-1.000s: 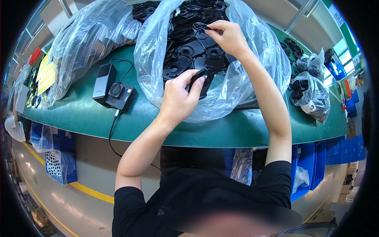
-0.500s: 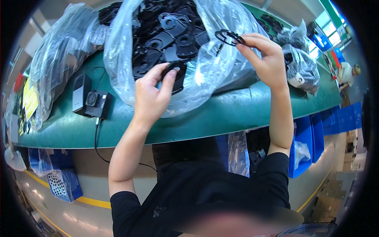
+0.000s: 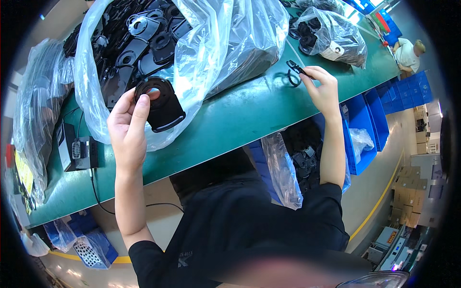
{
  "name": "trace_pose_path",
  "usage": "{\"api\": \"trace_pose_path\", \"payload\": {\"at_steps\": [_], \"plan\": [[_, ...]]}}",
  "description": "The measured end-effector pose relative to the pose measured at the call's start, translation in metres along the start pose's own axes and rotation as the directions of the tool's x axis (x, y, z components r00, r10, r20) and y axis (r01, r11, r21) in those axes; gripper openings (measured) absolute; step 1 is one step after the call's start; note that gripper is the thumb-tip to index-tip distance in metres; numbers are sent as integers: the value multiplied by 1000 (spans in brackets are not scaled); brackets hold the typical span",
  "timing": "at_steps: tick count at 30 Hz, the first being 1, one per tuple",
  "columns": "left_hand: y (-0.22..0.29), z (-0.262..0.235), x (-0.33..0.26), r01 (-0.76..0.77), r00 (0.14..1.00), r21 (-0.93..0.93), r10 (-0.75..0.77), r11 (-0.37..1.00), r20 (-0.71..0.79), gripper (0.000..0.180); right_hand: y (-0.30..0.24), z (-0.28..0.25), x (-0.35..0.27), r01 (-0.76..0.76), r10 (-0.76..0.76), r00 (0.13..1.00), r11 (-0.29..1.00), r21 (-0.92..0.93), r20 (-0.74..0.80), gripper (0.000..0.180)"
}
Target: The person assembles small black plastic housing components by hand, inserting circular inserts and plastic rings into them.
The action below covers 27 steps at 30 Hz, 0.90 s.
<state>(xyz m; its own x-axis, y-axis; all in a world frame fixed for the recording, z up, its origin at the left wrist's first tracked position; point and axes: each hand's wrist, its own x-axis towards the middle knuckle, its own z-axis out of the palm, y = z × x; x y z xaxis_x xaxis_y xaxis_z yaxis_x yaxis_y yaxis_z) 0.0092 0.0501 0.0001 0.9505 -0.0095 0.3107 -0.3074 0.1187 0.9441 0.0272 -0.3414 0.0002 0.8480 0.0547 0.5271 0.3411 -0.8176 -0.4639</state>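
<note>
Green-topped bench (image 3: 240, 115), long edge facing the person. On it: big clear plastic bag (image 3: 216, 43) full of black moulded parts, directly behind the left hand's (image 3: 127, 127) grip and partly under it. Second clear bag (image 3: 36, 110) further out to the left of that grip. Black boxy device (image 3: 77, 151) with cable just left of the left wrist. Smaller bag of black rings (image 3: 331, 33) just beyond the right hand's (image 3: 324, 91) grip.
</note>
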Motion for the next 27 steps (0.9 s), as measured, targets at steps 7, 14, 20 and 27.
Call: {"api": "trace_pose_path", "payload": {"at_steps": [7,14,20,27], "plan": [[-2,4,1,92,996,-13,-92,996,13,25,22,15,0,54,-45,998,979,-194,51,16],[-2,2,0,135,991,-49,-134,990,24,27,25,18,0,75,-79,996,990,-118,-28,17],[2,3,-2,179,984,-126,-177,976,34,25,26,23,1,-189,383,911,714,674,-151,21],[7,11,-3,369,923,-189,-335,910,188,24,-16,15,-9,-437,417,883,565,699,216,26]]}}
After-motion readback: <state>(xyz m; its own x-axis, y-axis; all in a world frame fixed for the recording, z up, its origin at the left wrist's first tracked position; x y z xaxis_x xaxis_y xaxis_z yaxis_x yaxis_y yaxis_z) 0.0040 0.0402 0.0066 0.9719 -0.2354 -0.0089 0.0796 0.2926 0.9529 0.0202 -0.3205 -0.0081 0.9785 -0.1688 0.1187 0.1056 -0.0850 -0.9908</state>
